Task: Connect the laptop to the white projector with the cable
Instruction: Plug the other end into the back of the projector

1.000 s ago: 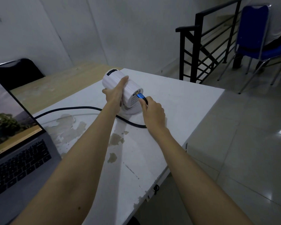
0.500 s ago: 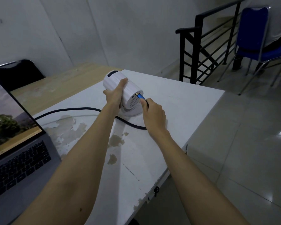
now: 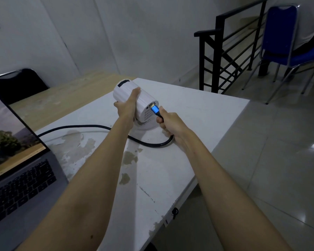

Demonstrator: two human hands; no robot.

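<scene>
The white cylindrical projector (image 3: pixel 145 101) stands on a small base near the middle of the white table (image 3: pixel 198 113). My left hand (image 3: pixel 128 105) is wrapped around its barrel. My right hand (image 3: pixel 168 124) grips the black cable (image 3: pixel 91 126) just behind its blue plug (image 3: pixel 154 109). The plug's metal tip sits at a port on the projector's rear face. From there the cable loops under my arms and runs left toward the open grey laptop (image 3: pixel 16 178), whose screen shows a landscape picture. Where the cable meets the laptop is hidden.
A black chair (image 3: pixel 16 80) stands behind a wooden tabletop (image 3: pixel 65 98) at the left. A black stair railing (image 3: pixel 228 51) and a blue chair (image 3: pixel 286 37) are at the back right. Tiled floor lies past the table's right edge.
My right hand has slid back along the cable, so more of the blue plug shows. The left hand still holds the projector.
</scene>
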